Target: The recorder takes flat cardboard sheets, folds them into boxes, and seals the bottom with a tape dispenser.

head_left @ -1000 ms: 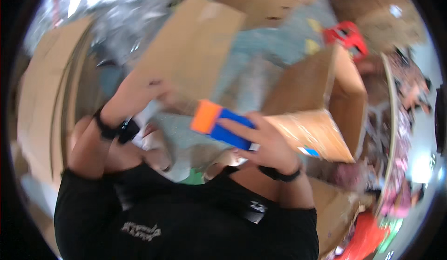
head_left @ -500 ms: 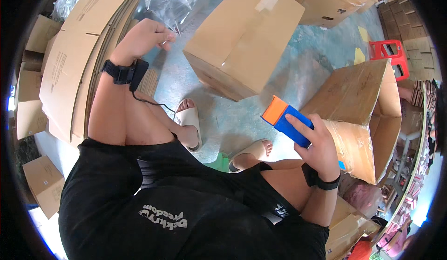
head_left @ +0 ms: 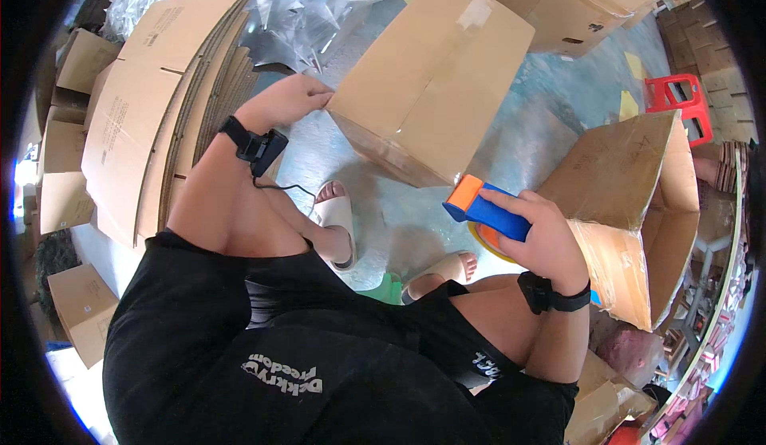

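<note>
Blue-and-orange tape dispenser (head_left: 492,217) by taped cardboard carton's (head_left: 431,74) near corner, right hand's (head_left: 554,244) grip wrapped round it, left hand's (head_left: 286,100) fingers bunched at carton's left corner, hold unclear: if slack, carton might skid on floor (head_left: 388,215).

Carton (head_left: 435,78), one o'clock: matt cardboard, smooth tape strip (head_left: 476,11). Tape dispenser (head_left: 490,214), three o'clock: smooth plastic. Stool (head_left: 688,108), two o'clock: glossy plastic.
</note>
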The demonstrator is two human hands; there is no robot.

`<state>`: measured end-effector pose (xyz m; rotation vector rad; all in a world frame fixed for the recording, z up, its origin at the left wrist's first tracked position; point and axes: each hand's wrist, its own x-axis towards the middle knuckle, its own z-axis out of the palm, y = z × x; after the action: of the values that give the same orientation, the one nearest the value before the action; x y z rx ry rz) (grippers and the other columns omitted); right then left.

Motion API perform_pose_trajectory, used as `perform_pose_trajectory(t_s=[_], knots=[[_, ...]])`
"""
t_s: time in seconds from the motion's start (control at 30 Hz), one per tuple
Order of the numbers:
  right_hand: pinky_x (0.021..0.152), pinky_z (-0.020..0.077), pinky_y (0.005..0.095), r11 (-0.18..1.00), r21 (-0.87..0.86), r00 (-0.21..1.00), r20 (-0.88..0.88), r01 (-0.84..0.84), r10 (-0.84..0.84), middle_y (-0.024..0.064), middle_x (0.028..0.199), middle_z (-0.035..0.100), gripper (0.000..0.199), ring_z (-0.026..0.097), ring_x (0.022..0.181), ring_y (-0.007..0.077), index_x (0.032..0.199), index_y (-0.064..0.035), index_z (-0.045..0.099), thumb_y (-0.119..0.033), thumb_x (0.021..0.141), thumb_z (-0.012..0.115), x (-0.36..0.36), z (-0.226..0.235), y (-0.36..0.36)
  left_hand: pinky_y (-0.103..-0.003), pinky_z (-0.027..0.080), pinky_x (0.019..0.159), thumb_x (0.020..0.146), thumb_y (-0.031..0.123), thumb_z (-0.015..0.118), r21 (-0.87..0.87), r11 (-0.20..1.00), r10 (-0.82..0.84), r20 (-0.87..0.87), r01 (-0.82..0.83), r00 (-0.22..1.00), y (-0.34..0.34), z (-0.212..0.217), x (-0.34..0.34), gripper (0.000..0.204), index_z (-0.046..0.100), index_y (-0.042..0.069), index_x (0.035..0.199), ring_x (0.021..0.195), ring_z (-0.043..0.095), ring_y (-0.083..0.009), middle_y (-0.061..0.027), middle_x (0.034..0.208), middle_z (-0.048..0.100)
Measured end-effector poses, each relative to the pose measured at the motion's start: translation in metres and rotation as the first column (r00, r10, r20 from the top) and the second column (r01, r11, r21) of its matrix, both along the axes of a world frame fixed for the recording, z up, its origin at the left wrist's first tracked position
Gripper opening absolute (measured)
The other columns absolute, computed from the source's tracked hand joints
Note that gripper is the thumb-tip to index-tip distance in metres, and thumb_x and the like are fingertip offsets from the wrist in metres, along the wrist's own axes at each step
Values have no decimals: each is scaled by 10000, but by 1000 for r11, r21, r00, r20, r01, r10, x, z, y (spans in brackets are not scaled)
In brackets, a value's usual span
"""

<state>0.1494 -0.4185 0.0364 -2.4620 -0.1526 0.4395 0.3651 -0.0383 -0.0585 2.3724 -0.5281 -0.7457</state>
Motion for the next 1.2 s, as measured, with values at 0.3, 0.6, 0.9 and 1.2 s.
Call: perform_pose_trajectory(t_s=[0.3,0.6,0.9,1.2], knots=[[755,541,476,968,-94,973,-21,-231,230,210,884,697,329,670,864,405,1040,-95,746,-172,723,706,36,-53,29,-378,521,921,979,599,552,-412,900,105,-108,-141,989,-34,-37,2,734,617,-70,1273,1042,687,-305,-239,1065,716],[801,554,476,930,-82,933,6,-359,360,212,953,692,540,674,887,394,1247,-102,660,-155,714,722,69,-56,85,-535,310,1151,934,431,601,126,980,-6,788,-152,616,-103,-6,-57,692,457,22,1472,1397,411,-425,-245,1495,463],[829,559,460,886,42,885,74,-462,459,206,927,704,491,689,911,376,1185,-101,678,-151,699,727,87,-43,73,-526,251,1180,875,446,641,76,992,-120,782,97,612,-113,-16,-76,776,418,57,1509,1467,337,-359,-187,1558,403],[826,538,399,884,316,922,-66,-344,382,167,976,708,564,686,904,303,1182,-41,660,-275,679,763,89,-21,9,-457,294,1178,823,438,690,64,961,-202,823,267,530,-117,-29,-80,793,435,166,1523,1480,342,-290,-88,1585,398]])
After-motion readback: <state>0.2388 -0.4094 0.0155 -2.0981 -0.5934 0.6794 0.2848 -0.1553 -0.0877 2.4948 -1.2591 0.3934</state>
